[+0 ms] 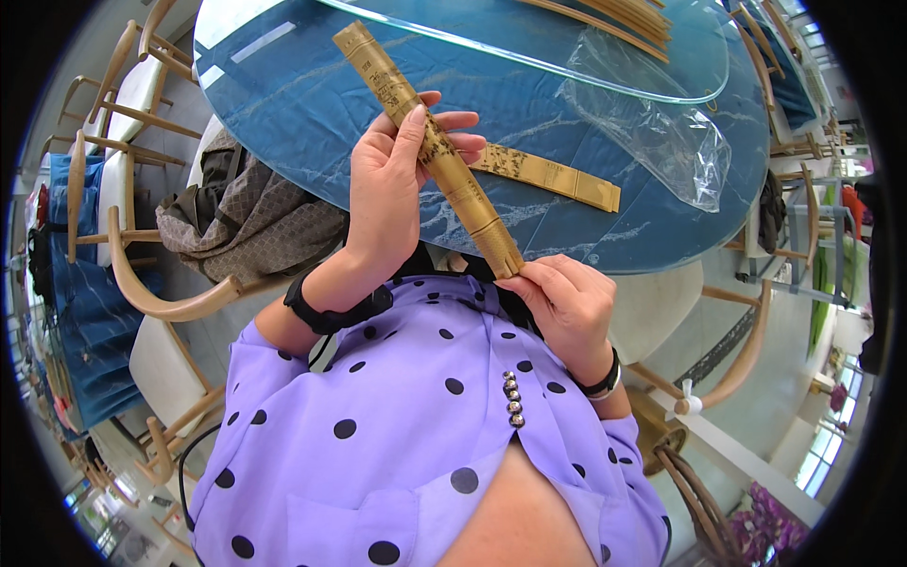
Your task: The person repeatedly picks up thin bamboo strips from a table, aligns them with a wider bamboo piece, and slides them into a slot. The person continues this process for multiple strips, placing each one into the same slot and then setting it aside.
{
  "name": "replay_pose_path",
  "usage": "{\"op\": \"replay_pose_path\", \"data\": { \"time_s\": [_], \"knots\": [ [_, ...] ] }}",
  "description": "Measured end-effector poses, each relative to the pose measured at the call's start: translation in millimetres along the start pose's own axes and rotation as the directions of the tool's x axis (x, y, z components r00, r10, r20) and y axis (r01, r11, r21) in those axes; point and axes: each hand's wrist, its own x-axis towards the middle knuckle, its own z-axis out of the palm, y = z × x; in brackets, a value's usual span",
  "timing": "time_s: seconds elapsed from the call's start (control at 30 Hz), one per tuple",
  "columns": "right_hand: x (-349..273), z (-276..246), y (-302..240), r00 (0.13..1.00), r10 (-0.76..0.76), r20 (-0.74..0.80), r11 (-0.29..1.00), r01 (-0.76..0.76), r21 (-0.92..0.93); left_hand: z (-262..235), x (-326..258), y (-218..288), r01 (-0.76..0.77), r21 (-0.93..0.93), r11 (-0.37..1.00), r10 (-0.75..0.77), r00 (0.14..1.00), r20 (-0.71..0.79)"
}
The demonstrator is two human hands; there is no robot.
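A long, narrow gold chopstick sleeve (456,181) with dark print slants in front of me, its upper end over the table and its lower end near my waist. My left hand (402,156) is closed on its middle, thumb on top and the other fingers behind it. At the sleeve's lower end, where the edge looks notched, my right hand (564,300) pinches a corner between thumb and fingers. More gold sleeves (557,178), seemingly a small stack, lie flat on the table just beyond; my left fingers cover their left end in this view.
The blue marbled round table (312,142) carries a glass turntable (453,42). A bundle of thin wooden chopsticks (619,24) lies at the far side, beside a crumpled clear plastic bag (661,132). A patterned brown bag (250,213) rests on a wooden chair (170,298) at my left.
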Motion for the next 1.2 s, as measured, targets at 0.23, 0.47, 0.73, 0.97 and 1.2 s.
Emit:
{"op": "replay_pose_path", "data": {
  "time_s": [0.23,0.47,0.73,0.97,1.2],
  "knots": [
    [9,2,-9,0.993,-0.110,-0.042,0.994,0.110,-0.002,-3,6,-9,-0.094,-0.058,0.994,0.092,0.995,-0.039],
    [10,11,-6,0.971,-0.240,-0.008,0.970,0.239,-0.033,7,7,-9,0.012,-0.120,0.993,-0.016,0.999,-0.037],
    [7,13,-5,0.952,-0.300,0.054,0.949,0.304,-0.085,7,8,-11,0.016,-0.104,0.994,-0.018,1.000,-0.016],
    [2,20,-14,0.939,-0.340,0.054,0.918,0.344,-0.199,12,1,-13,0.050,-0.007,0.999,-0.050,0.997,0.061],
    [9,16,-16,0.953,-0.295,0.068,0.937,0.303,-0.176,9,3,-13,0.097,0.024,0.995,-0.099,0.992,0.077]
  ]
}}
